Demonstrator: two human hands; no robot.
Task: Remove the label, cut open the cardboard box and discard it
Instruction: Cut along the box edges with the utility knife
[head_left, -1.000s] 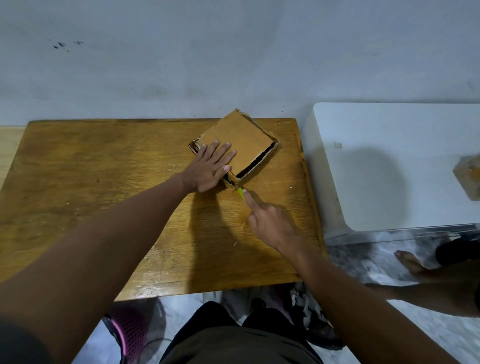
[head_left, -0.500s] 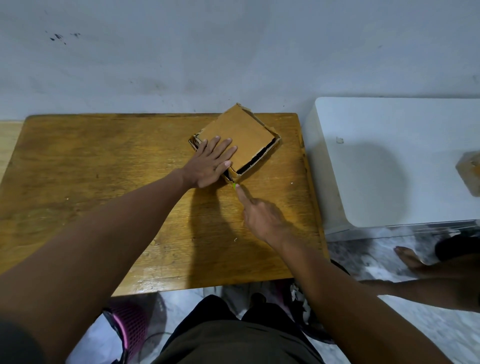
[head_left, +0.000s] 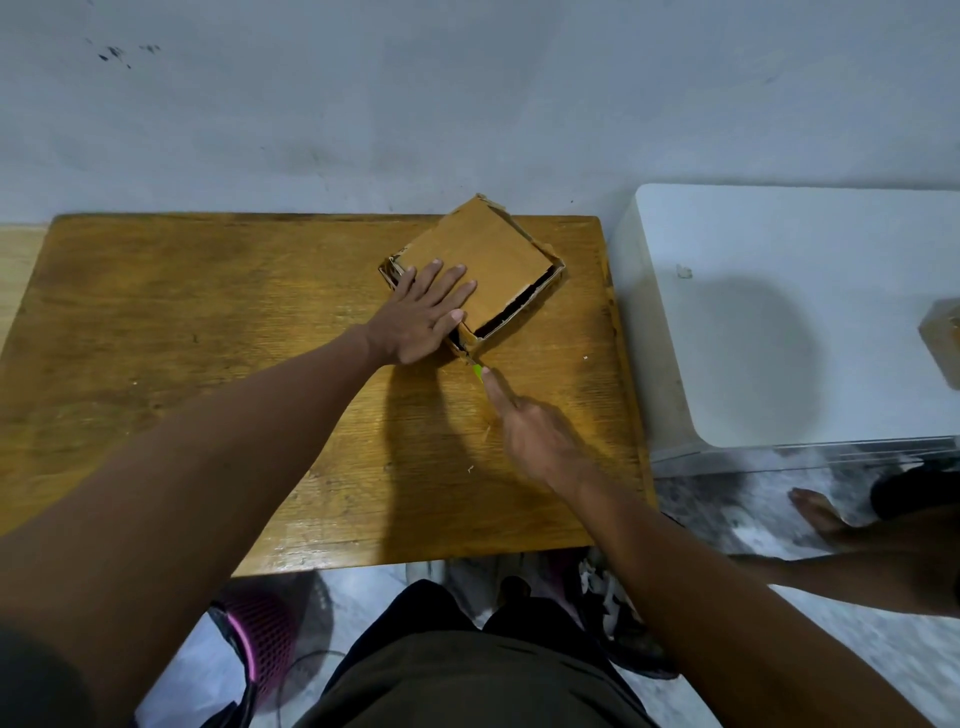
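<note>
A flat brown cardboard box (head_left: 488, 254) lies turned at an angle near the far right of the wooden table (head_left: 208, 332). A dark slit gapes along its near right edge. My left hand (head_left: 423, 309) presses flat on the box's near left part, fingers spread. My right hand (head_left: 530, 426) grips a cutter with a green tip (head_left: 477, 371), index finger stretched along it. The tip touches the box's near corner. Most of the cutter is hidden under my hand. No label shows on the box's top.
A white appliance top (head_left: 789, 312) stands right of the table, with a brownish object (head_left: 943, 338) at its right edge. Another person's bare foot (head_left: 815, 506) rests on the floor at the right. A pink-and-black basket (head_left: 260, 639) sits under the table's front edge.
My right hand has slid back and forth a little along the box's near corner with the cutter. My left hand stays pressed on the box.
</note>
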